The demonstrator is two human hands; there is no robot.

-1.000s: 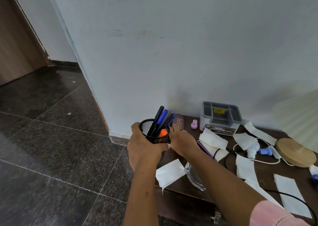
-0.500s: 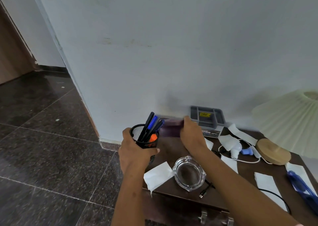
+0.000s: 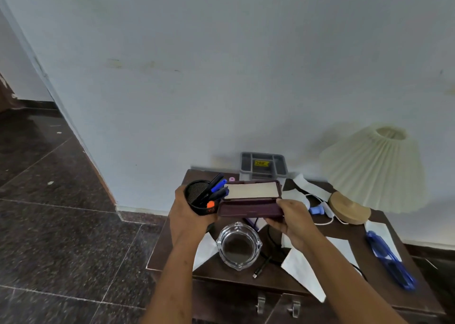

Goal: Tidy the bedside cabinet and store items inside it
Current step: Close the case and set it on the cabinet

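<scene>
1. Dark maroon hardcover book (image 3: pixel 251 206), cream page edges facing up, held above the left part of the dark brown wooden bedside cabinet (image 3: pixel 369 272); its left end is just beside the pen cup.
2. Right hand (image 3: pixel 293 221) clamped on the book's right end, thumb on top.
3. Left hand (image 3: pixel 187 215) wrapped around a black mesh pen cup (image 3: pixel 200 196) holding blue and black pens and an orange marker.
4. Below the book, on the cabinet top: clear glass ashtray (image 3: pixel 238 248), black cable end just beside it.
5. White paper sheets (image 3: pixel 301 273) scattered across the top.
6. Rear: grey plastic organiser tray (image 3: pixel 264 165) against the wall.
7. Right: cream pleated lamp shade (image 3: pixel 374 173) over round wooden base (image 3: pixel 349 208); blue scissors (image 3: pixel 389 259) near the right edge.
</scene>
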